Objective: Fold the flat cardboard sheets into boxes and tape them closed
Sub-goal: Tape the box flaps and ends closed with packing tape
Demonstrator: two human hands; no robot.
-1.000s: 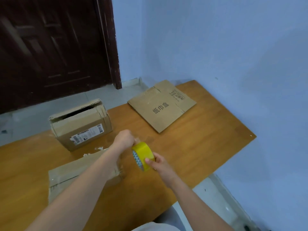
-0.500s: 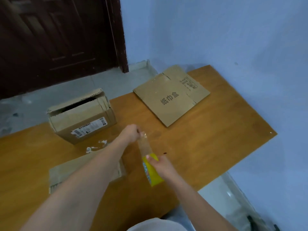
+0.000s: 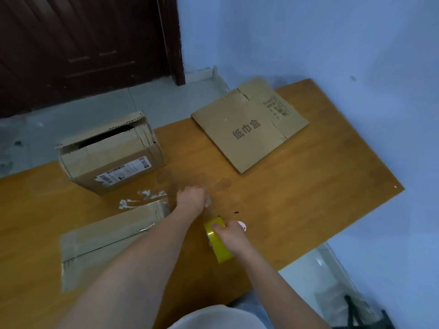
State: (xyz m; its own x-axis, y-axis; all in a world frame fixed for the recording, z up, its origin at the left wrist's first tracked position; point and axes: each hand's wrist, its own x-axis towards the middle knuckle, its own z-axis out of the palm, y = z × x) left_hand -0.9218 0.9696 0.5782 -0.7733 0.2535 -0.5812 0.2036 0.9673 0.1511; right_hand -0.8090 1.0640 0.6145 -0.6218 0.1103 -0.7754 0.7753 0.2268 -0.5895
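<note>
So the right hand (image 3: pixel 231 235) is curled round the yellow roll of packing tape (image 3: pixel 218 243), held on edge just above the orange-brown wooden tabletop (image 3: pixel 297 198). The left hand (image 3: pixel 192 198) sits a little farther out with fingers bunched; looks like it's pinching the free end of clear tape, but the strip's too faint to say for sure. The thing to tape, a flattened brown cardboard box with clear tape on it (image 3: pixel 107 241), lies left of both hands, under the left forearm, long axis running from near-left to far-right. So the left hand's nearer, and I'd guess the strip has to swing left onto it. A plain flat brown cardboard sheet with printed characters (image 3: pixel 247 127) waits far right, and an upright, half-open brown cardboard box with a shipping label (image 3: pixel 114 160) stands far left.
</note>
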